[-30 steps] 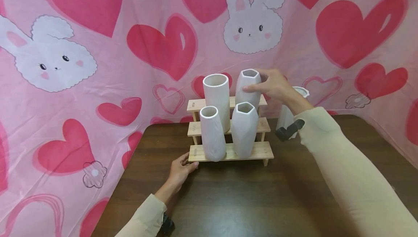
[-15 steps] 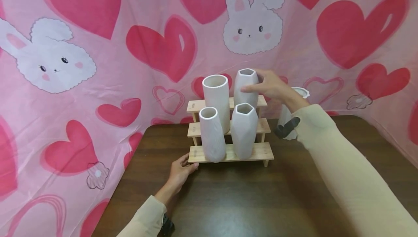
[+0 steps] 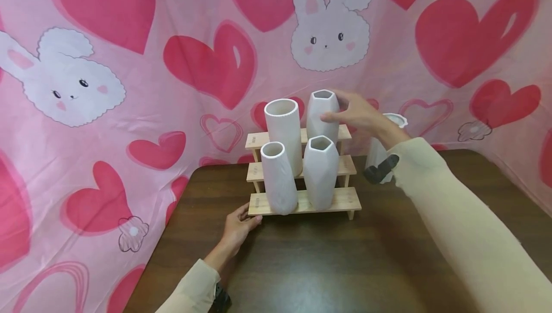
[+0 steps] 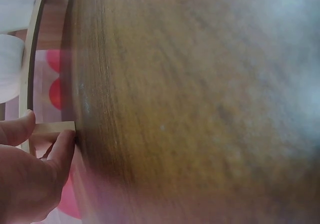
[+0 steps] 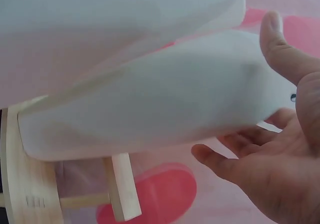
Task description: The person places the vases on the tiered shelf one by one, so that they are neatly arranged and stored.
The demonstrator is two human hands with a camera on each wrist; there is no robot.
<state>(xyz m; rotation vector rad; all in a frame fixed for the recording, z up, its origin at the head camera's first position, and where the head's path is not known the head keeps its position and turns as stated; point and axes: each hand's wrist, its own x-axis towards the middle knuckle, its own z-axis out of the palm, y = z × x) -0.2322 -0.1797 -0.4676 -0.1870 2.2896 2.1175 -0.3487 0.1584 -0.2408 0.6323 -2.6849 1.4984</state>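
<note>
A three-tier wooden display stand [image 3: 345,199] bears several white vases. My left hand [image 3: 236,229] grips its front left corner; in the left wrist view, thumb and finger pinch around the stand's leg [image 4: 55,129]. A faceted vase [image 3: 321,111] stands on the upper part at the back right. My right hand [image 3: 358,114] is around its upper part, thumb in front and fingers behind. The right wrist view shows the thumb and fingers [image 5: 215,160] spread loosely about that vase [image 5: 150,104]. A wide cylindrical vase [image 3: 284,131], a tapered vase [image 3: 278,179] and another faceted vase [image 3: 321,174] stand beside and before it.
Another white vase [image 3: 377,152] with a wavy rim stands on the table right of the stand, partly hidden by my right forearm. The dark wooden table [image 3: 293,265] reaches back to a pink cloth [image 3: 276,78] with hearts and rabbits.
The back right faceted vase has shifted slightly left with my right hand. In the latest frame the thumb sits farther right on the vase. My left hand stays at the stand's corner.
</note>
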